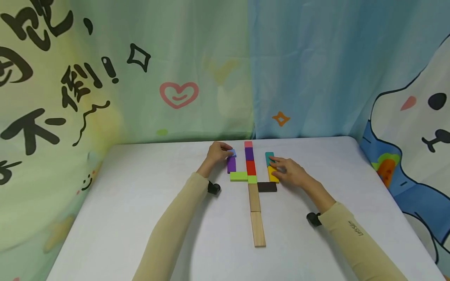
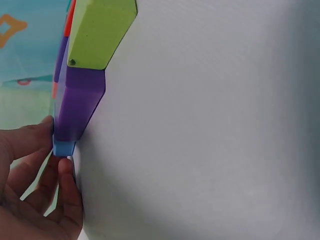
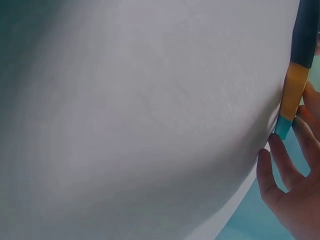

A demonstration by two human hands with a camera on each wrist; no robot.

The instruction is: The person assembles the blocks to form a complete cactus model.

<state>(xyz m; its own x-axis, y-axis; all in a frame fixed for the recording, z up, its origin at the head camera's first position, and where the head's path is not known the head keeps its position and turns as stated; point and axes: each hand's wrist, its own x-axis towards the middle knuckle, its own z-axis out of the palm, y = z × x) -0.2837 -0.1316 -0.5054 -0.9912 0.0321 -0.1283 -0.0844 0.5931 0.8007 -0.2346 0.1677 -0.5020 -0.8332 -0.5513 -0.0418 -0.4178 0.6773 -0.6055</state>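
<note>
My left hand point(image 1: 217, 153) is at the far end of a small light blue block point(image 1: 232, 152), pinching it with thumb and fingertips. That block meets the end of a purple block point(image 2: 82, 100), which stands against a lime green block point(image 2: 102, 35) lying crosswise. My right hand point(image 1: 290, 171) spreads its fingers beside a teal block point(image 1: 269, 157) and a yellow block point(image 1: 273, 174). Its fingertips touch the teal block's end and side, and the thumb is at the yellow one. A black block point(image 1: 267, 187) lies crosswise below the yellow block.
Between the hands runs a column of pink point(image 1: 248, 144), purple point(image 1: 249, 153), red point(image 1: 251, 168) and small green point(image 1: 252, 179) blocks. Two plain wooden blocks point(image 1: 258, 230) continue it toward me. A white-covered table point(image 1: 140, 187) bears everything; a printed curtain point(image 1: 211, 58) hangs behind.
</note>
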